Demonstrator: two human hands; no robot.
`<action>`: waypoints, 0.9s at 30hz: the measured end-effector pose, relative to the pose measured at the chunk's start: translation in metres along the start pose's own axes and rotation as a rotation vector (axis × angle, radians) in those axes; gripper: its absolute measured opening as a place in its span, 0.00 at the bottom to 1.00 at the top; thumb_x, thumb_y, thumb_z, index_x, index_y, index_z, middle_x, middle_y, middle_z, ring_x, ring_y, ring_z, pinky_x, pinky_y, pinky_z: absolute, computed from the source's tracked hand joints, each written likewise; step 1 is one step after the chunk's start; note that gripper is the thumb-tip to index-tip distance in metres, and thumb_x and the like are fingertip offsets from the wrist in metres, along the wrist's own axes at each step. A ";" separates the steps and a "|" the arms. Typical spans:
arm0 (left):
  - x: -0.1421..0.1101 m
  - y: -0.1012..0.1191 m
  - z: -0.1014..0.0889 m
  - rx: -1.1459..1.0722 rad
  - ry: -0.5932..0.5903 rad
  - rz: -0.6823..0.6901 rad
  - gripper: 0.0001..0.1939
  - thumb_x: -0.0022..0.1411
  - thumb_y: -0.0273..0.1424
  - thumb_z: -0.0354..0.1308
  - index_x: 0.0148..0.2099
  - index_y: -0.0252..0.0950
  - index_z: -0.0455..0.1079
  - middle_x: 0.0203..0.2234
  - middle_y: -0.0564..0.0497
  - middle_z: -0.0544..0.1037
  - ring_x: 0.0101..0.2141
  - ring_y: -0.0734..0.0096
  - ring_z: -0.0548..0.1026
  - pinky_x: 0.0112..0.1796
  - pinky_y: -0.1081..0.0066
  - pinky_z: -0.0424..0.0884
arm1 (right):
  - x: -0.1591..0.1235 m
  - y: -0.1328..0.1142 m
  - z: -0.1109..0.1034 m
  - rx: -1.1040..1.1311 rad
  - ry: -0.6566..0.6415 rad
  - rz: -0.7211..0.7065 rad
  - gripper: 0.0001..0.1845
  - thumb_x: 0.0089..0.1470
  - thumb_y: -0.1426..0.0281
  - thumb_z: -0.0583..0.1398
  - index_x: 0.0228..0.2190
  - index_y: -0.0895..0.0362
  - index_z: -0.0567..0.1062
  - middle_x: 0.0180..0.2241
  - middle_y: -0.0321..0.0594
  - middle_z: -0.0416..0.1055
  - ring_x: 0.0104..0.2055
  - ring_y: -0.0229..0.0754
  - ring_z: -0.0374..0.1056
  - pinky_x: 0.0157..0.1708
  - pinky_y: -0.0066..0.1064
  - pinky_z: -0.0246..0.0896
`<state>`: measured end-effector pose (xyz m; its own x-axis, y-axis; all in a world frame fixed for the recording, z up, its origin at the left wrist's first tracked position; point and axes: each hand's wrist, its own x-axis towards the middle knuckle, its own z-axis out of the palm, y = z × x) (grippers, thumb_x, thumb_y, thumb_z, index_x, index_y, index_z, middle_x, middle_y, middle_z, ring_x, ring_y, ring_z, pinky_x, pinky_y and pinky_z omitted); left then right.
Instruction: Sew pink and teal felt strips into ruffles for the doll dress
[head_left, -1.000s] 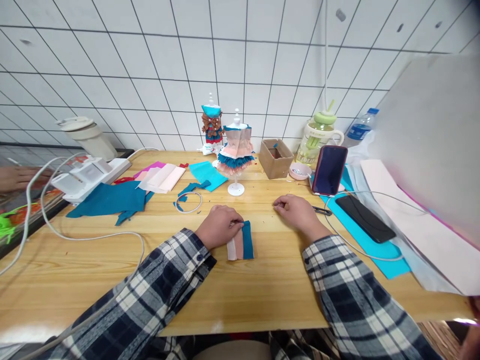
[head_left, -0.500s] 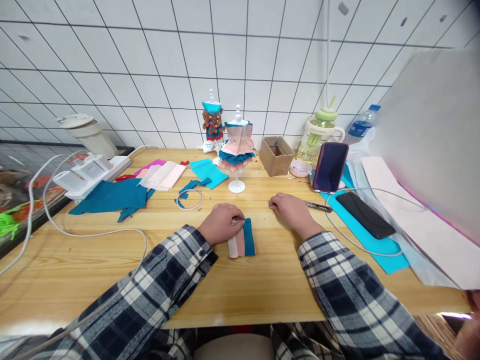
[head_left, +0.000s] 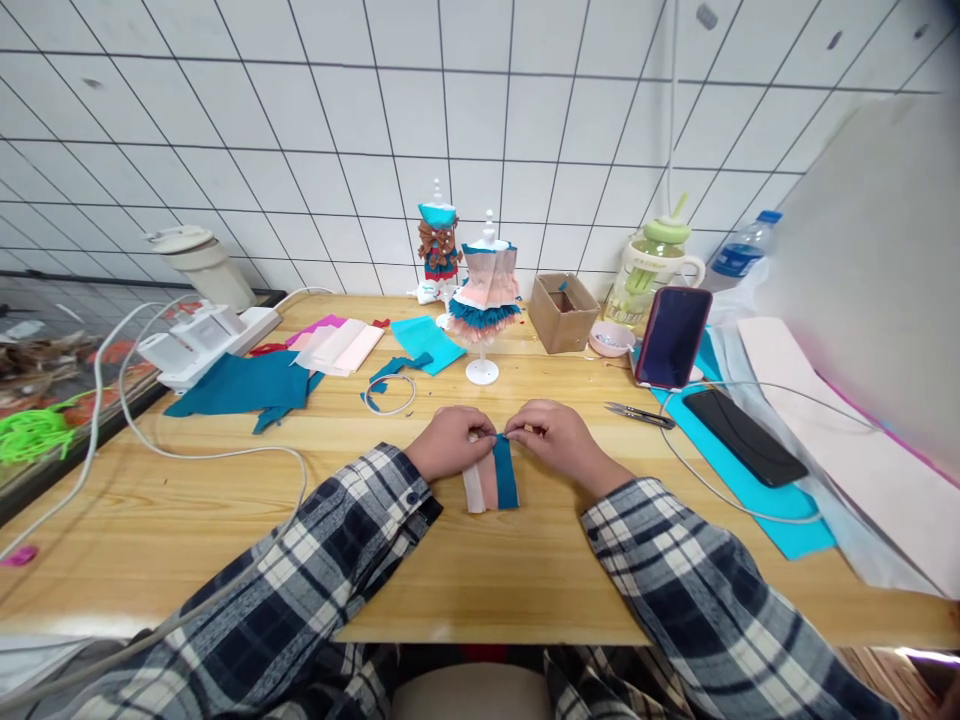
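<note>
A small striped fabric piece (head_left: 493, 484) in white, pink and teal lies on the wooden table (head_left: 465, 560) right in front of me. My left hand (head_left: 448, 441) is closed and pinches its top edge from the left. My right hand (head_left: 551, 440) is closed too and pinches the same top edge at the teal stripe, fingertips almost touching the left hand's. Both arms wear checked sleeves.
Behind stand two small dress forms (head_left: 487, 290) with doll dresses, a cardboard box (head_left: 564, 312), a green bottle (head_left: 654, 270) and an upright phone (head_left: 672, 336). Thread snips (head_left: 639, 414) and a second phone (head_left: 744, 450) lie right. Teal fabric (head_left: 240, 384), a white machine (head_left: 204, 340) and cables (head_left: 225, 455) lie left.
My right hand moved left from the bare table to the fabric piece's top edge and took hold of it. The left hand stayed on the piece. The view shifted slightly.
</note>
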<state>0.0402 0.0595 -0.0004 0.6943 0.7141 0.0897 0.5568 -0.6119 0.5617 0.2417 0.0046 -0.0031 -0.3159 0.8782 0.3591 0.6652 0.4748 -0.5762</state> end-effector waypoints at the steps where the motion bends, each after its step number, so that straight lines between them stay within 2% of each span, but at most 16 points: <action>1: 0.000 0.000 0.000 -0.029 -0.003 -0.015 0.09 0.56 0.32 0.56 0.35 0.36 0.77 0.30 0.51 0.80 0.34 0.68 0.75 0.37 0.72 0.67 | 0.000 -0.001 0.002 -0.026 -0.008 -0.020 0.07 0.58 0.70 0.60 0.32 0.53 0.79 0.32 0.38 0.76 0.36 0.38 0.68 0.38 0.29 0.58; 9: 0.001 -0.003 0.000 -0.209 -0.048 -0.068 0.11 0.55 0.35 0.57 0.35 0.35 0.77 0.30 0.51 0.81 0.34 0.68 0.76 0.37 0.73 0.68 | -0.004 0.001 0.004 -0.210 -0.041 -0.029 0.10 0.60 0.66 0.58 0.36 0.49 0.81 0.35 0.37 0.77 0.38 0.39 0.69 0.37 0.29 0.57; 17: 0.002 -0.002 -0.004 -0.322 -0.085 -0.118 0.13 0.54 0.38 0.58 0.35 0.34 0.77 0.29 0.52 0.81 0.33 0.67 0.75 0.36 0.72 0.69 | -0.007 -0.010 -0.007 -0.444 -0.117 -0.116 0.14 0.62 0.63 0.54 0.40 0.47 0.80 0.36 0.39 0.77 0.38 0.41 0.67 0.33 0.32 0.52; 23: 0.001 -0.002 -0.005 -0.430 -0.128 -0.111 0.16 0.54 0.42 0.60 0.35 0.34 0.77 0.30 0.50 0.81 0.34 0.66 0.75 0.37 0.71 0.69 | -0.009 -0.016 -0.015 -0.463 -0.144 -0.157 0.15 0.62 0.64 0.53 0.41 0.48 0.80 0.35 0.39 0.76 0.37 0.41 0.67 0.31 0.32 0.50; 27: 0.000 -0.006 -0.006 -0.618 -0.106 -0.148 0.18 0.54 0.44 0.61 0.35 0.33 0.76 0.30 0.50 0.80 0.32 0.67 0.75 0.35 0.71 0.69 | -0.011 -0.016 -0.015 -0.447 -0.117 -0.153 0.16 0.61 0.65 0.53 0.45 0.48 0.78 0.31 0.39 0.74 0.33 0.39 0.66 0.28 0.31 0.48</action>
<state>0.0345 0.0654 0.0016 0.6889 0.7193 -0.0891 0.3069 -0.1782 0.9349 0.2448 -0.0139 0.0137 -0.4896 0.8130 0.3153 0.8226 0.5505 -0.1422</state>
